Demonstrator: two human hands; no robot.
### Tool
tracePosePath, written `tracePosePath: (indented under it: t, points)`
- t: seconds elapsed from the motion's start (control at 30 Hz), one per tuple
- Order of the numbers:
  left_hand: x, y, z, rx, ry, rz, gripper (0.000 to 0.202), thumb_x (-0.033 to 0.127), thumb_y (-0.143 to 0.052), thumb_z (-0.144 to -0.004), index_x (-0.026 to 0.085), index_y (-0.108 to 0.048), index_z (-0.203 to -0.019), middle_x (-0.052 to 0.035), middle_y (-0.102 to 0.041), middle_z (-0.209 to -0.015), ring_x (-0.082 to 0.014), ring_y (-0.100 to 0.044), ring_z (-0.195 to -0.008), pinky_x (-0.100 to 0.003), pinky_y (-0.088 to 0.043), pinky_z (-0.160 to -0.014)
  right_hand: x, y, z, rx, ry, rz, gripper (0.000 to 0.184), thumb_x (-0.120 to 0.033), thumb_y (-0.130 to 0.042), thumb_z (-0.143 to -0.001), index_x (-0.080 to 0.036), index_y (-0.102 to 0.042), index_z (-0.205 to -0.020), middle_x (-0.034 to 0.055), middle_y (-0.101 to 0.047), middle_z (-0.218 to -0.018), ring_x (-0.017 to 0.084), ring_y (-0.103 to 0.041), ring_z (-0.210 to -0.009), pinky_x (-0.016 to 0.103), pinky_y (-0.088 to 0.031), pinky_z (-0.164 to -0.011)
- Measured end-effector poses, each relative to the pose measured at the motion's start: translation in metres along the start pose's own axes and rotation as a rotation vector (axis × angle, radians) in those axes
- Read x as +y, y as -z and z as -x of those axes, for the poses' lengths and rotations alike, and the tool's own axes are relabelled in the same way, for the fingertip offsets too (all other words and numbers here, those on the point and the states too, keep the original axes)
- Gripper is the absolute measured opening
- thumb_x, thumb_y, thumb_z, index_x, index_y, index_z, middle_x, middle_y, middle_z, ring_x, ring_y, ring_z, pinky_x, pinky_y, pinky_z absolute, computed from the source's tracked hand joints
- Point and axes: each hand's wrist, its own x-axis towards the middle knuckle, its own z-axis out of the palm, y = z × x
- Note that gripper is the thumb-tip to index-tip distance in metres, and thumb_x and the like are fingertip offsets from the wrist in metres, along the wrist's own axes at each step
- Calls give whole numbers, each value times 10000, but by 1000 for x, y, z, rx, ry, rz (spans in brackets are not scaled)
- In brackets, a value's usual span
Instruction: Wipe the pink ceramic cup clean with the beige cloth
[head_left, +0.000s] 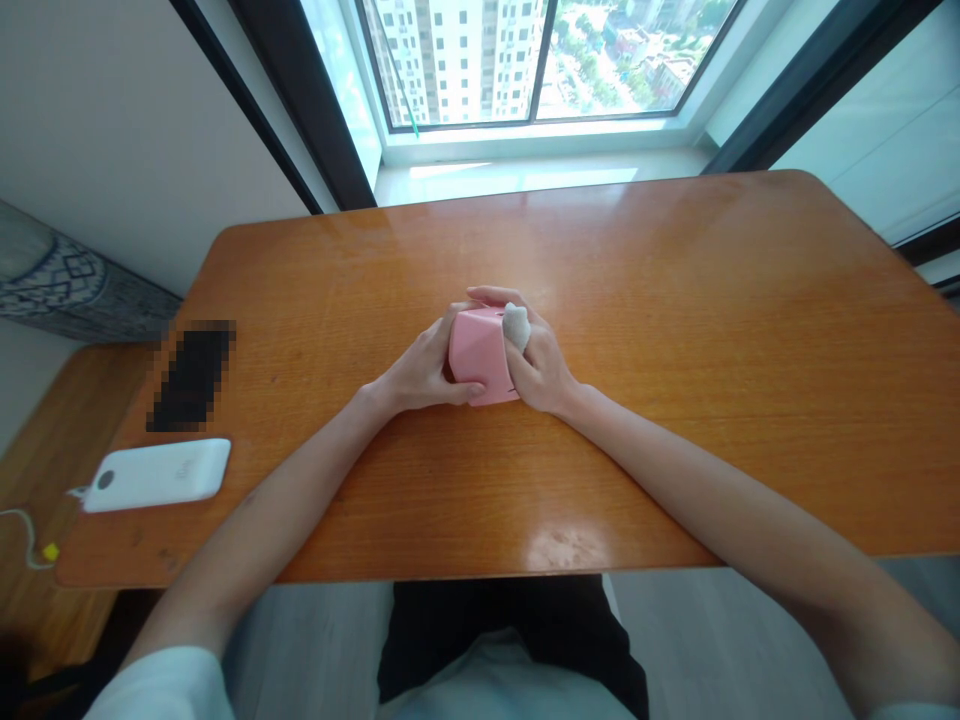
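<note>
A small pink object (pixel 480 352) with flat, angled faces, box-like in shape, is held between both hands over the middle of the table. My left hand (pixel 431 362) wraps its left side, with the thumb along the near edge. At its right side my right hand (pixel 546 365) is closed on a light grey, soft-looking piece of cloth (pixel 516 326), which touches the pink object. The right thumb presses at the pink object's right edge, and fingers reach behind it. What kind of thing the pink object is I cannot make out; its far side is hidden.
The brown wooden table (pixel 712 350) spans the view. A white power bank (pixel 161 474) with a cable lies at the near left. Behind it is a dark, pixelated rectangle (pixel 191 378). A window (pixel 532 70) is beyond the far edge, and a patterned fabric item (pixel 82 275) stands left.
</note>
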Motion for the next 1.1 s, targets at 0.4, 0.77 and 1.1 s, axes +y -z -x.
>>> tracePosePath:
  t: [0.4,0.77,1.1]
  points:
    - [1,-5,5,139,-13,-323,1148,1040,-583,-788,199,-456,-1558,-196,-717,-1372,-394,-744,-1132,-570,-546,-1037,-3,2,-4,30,-98,-55,559,-707,-461,-1111,-292,-750,-1350,99,-777,-1399,291,-733,-1308,515,-576,-1177]
    - [-8,-6,6,234,-104,-405,1179,1022,-666,-730,248,-366,-1566,-122,-766,-1239,-332,-774,-998,-496,-594,-928,-6,1,-7,-17,-135,-118,495,-638,-483,-1115,-259,-790,-1196,101,-795,-1315,285,-741,-1203,464,-576,-1104]
    - [-1,-2,5,238,-73,-427,1112,998,-531,-885,254,-354,-1693,-182,-672,-1446,-364,-731,-1200,-542,-585,-1076,-1,2,-12,10,-321,-263,483,-649,-551,-1061,-251,-776,-1216,84,-798,-1292,277,-700,-1238,421,-537,-1144]
